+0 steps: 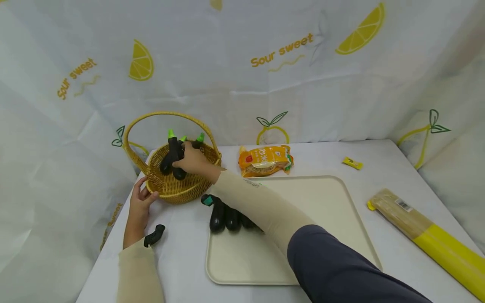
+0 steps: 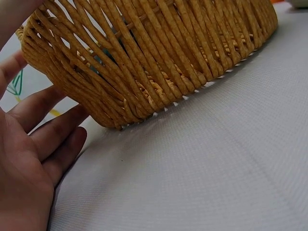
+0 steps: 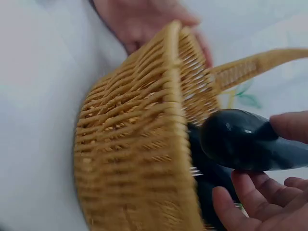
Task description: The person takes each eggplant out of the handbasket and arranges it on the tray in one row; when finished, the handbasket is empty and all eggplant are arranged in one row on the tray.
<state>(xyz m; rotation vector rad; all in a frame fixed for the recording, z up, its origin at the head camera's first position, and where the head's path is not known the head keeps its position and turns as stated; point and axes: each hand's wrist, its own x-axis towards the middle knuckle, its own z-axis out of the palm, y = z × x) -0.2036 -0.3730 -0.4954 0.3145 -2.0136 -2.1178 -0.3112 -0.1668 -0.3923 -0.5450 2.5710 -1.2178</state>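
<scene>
A dark eggplant (image 3: 236, 139) is pinched between the thumb and fingers of my right hand (image 1: 195, 160), over the opening of a wicker basket (image 1: 178, 195). More eggplants with bright green stems (image 1: 200, 137) lie in the basket, partly covered by that hand. My left hand (image 1: 141, 206) holds the basket's left side, thumb at the rim and fingers (image 2: 60, 127) against the outer weave. Several eggplants (image 1: 217, 216) rest side by side along the left edge of a cream tray (image 1: 246, 263); my right forearm hides part of them.
An orange food packet (image 1: 265, 160) lies behind the tray. To the right are a small yellow wrapped piece (image 1: 353, 163) and a long yellow-and-clear pack (image 1: 428, 231). The basket's tall handle (image 1: 166, 112) arches over its opening. White printed cloth hangs behind the table.
</scene>
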